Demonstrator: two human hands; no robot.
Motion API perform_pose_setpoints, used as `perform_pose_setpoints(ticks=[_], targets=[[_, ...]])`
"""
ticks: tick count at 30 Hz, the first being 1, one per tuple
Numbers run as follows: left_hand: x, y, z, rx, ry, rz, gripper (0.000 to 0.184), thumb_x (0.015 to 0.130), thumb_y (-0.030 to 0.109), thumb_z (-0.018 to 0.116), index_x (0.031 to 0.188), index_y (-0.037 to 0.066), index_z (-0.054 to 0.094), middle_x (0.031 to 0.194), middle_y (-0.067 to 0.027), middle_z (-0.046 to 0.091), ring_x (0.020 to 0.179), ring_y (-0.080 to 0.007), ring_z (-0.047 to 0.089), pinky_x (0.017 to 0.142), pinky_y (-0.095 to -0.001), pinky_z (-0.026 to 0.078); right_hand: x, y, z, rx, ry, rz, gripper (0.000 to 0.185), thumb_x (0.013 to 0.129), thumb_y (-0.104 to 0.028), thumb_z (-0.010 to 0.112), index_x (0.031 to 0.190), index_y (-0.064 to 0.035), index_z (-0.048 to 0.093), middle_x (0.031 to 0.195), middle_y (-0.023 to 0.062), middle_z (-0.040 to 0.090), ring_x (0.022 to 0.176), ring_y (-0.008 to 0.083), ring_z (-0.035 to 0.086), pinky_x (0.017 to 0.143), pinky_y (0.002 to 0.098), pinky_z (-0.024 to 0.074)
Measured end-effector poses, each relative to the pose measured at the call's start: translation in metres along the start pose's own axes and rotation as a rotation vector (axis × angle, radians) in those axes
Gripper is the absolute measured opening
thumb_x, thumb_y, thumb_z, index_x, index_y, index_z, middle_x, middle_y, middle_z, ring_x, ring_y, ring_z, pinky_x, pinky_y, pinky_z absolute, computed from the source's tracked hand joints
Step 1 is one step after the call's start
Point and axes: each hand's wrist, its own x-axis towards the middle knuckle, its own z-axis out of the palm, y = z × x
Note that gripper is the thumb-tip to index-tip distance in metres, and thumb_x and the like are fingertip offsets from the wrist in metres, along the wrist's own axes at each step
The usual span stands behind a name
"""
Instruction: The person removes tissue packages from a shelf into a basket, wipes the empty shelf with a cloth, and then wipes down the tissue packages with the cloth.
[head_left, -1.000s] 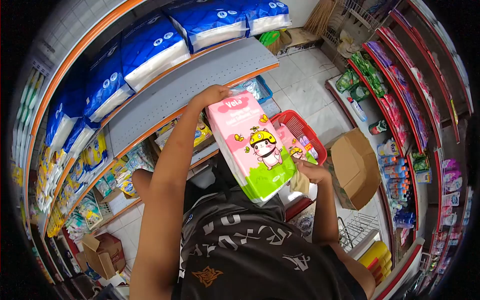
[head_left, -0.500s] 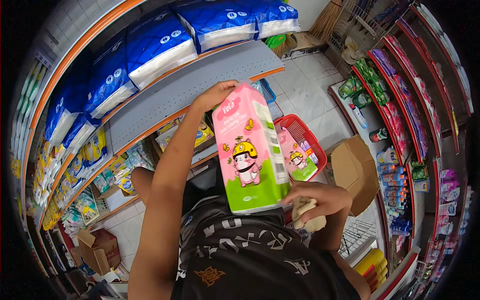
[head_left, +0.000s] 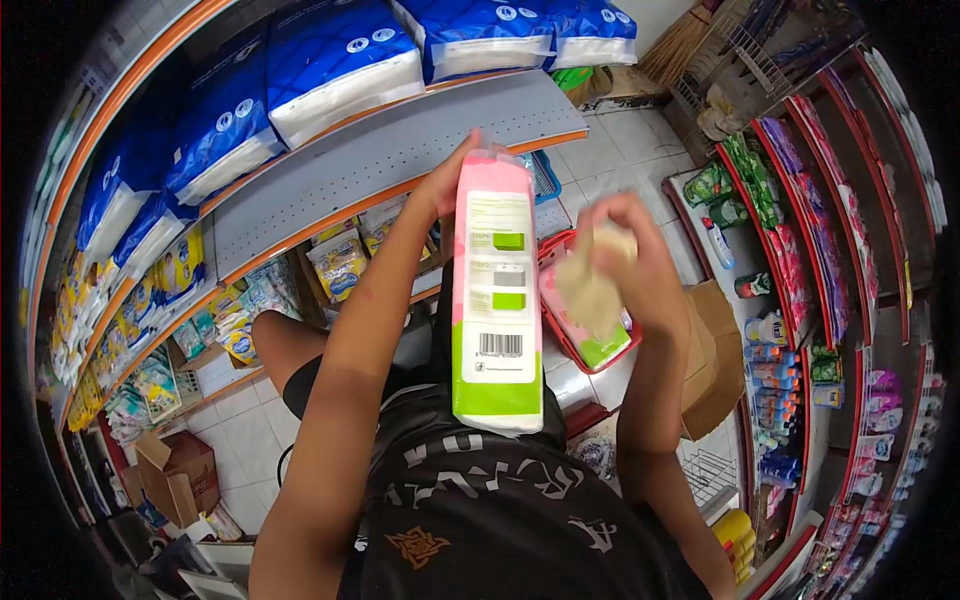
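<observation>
My left hand point(head_left: 450, 185) grips the upper end of a pink and green tissue pack point(head_left: 498, 210). The pack stands upright before my chest, its narrow side with printed steps and a barcode facing me. My right hand point(head_left: 640, 260), raised to the right of the pack and apart from it, is closed on a beige cloth point(head_left: 590, 285), both blurred by motion. Below the cloth, a similar pink and green pack point(head_left: 606, 350) lies in a red basket point(head_left: 584, 368), partly hidden by the cloth and hand.
A grey perforated shelf point(head_left: 330, 190) runs along the left, with large blue and white packs point(head_left: 345, 75) above it. Red-edged shelves of bottles and pouches point(head_left: 775, 250) line the right. Cardboard boxes point(head_left: 715, 350) point(head_left: 190, 475) stand on the tiled floor at both sides.
The pack has turned from its cartoon front to its barcode side. My right hand has moved up and away from the pack's lower corner with the cloth.
</observation>
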Motion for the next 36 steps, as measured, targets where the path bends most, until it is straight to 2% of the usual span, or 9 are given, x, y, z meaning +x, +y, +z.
perform_pose_setpoints(ticks=[2,5,7,10,23,26,31,33,36], targets=[[0.010,0.014,-0.004,0.349,-0.225,0.002,0.047,0.091,0.044,0.050,0.118,0.005,0.054,0.112,-0.0128,0.061,0.098,-0.0209,0.062,0.084,-0.0347,0.051,0.041,0.005,0.008,0.134,0.136,0.123,0.026,0.077,-0.009,0.069,0.097,-0.0050,0.054,0.096,0.0030,0.053,0.093,0.0097,0.051,0.080,0.0241,0.0437],[0.013,0.019,0.003,0.504,-0.079,0.123,0.043,0.092,0.036,0.053,0.117,0.002,0.055,0.112,-0.0125,0.061,0.101,-0.0201,0.059,0.090,-0.0346,0.048,0.091,0.020,0.029,0.031,0.182,-0.004,0.028,0.078,-0.015,0.071,0.099,-0.0050,0.055,0.100,0.0063,0.052,0.092,0.0140,0.053,0.080,0.0284,0.0453],[0.019,0.026,-0.003,0.490,-0.088,0.070,0.032,0.090,0.019,0.056,0.117,0.001,0.056,0.111,-0.0117,0.061,0.099,-0.0187,0.060,0.088,-0.0323,0.049,0.109,0.041,0.043,-0.610,0.204,-0.271,0.030,0.078,-0.021,0.069,0.101,-0.0067,0.057,0.100,0.0108,0.054,0.093,0.0217,0.055,0.080,0.0334,0.0462],[0.024,0.024,-0.009,0.670,-0.112,0.173,0.027,0.085,0.004,0.054,0.112,0.003,0.060,0.109,-0.0090,0.062,0.092,-0.0159,0.062,0.082,-0.0290,0.050,0.113,0.062,0.060,-0.822,0.168,-0.370,0.029,0.079,-0.021,0.066,0.103,-0.0070,0.057,0.098,0.0163,0.054,0.093,0.0312,0.055,0.080,0.0385,0.0460],[0.033,0.004,0.006,0.774,0.020,0.343,0.032,0.093,0.037,0.053,0.092,0.006,0.063,0.082,0.0007,0.062,0.073,-0.0069,0.056,0.068,-0.0215,0.046,-0.025,-0.003,0.058,-0.949,-0.265,-0.280,0.021,0.084,-0.025,0.058,0.100,-0.0109,0.056,0.085,0.0102,0.056,0.067,0.0295,0.060,0.056,0.0407,0.0495],[0.024,0.004,0.020,0.831,0.048,0.316,0.035,0.092,0.040,0.054,0.094,0.006,0.062,0.083,0.0003,0.062,0.074,-0.0074,0.056,0.069,-0.0222,0.047,-0.064,-0.034,0.054,-0.933,-0.335,-0.079,0.024,0.080,-0.024,0.063,0.099,-0.0106,0.061,0.082,0.0083,0.057,0.073,0.0276,0.060,0.061,0.0376,0.0488],[0.022,0.009,0.022,0.678,0.008,0.199,0.032,0.090,0.038,0.056,0.093,0.006,0.061,0.083,-0.0010,0.061,0.072,-0.0090,0.056,0.068,-0.0255,0.047,-0.058,-0.046,0.017,-0.504,-0.881,-0.085,0.027,0.077,-0.029,0.068,0.098,-0.0121,0.060,0.088,0.0075,0.058,0.080,0.0270,0.061,0.064,0.0379,0.0503],[0.025,0.014,0.016,0.672,-0.002,0.192,0.033,0.090,0.039,0.057,0.094,0.006,0.060,0.086,-0.0015,0.061,0.075,-0.0090,0.056,0.070,-0.0251,0.047,-0.032,-0.024,-0.003,-0.169,-0.740,-0.178,0.023,0.076,-0.019,0.071,0.094,-0.0071,0.063,0.090,0.0060,0.061,0.082,0.0209,0.061,0.073,0.0326,0.0488],[0.019,0.024,0.010,0.682,-0.029,0.175,0.032,0.089,0.038,0.059,0.097,0.007,0.060,0.090,-0.0021,0.060,0.081,-0.0098,0.055,0.073,-0.0250,0.046,0.011,-0.011,0.005,-0.076,-0.010,0.105,0.028,0.079,-0.015,0.070,0.102,-0.0043,0.057,0.090,0.0032,0.058,0.081,0.0084,0.055,0.069,0.0257,0.0475]])
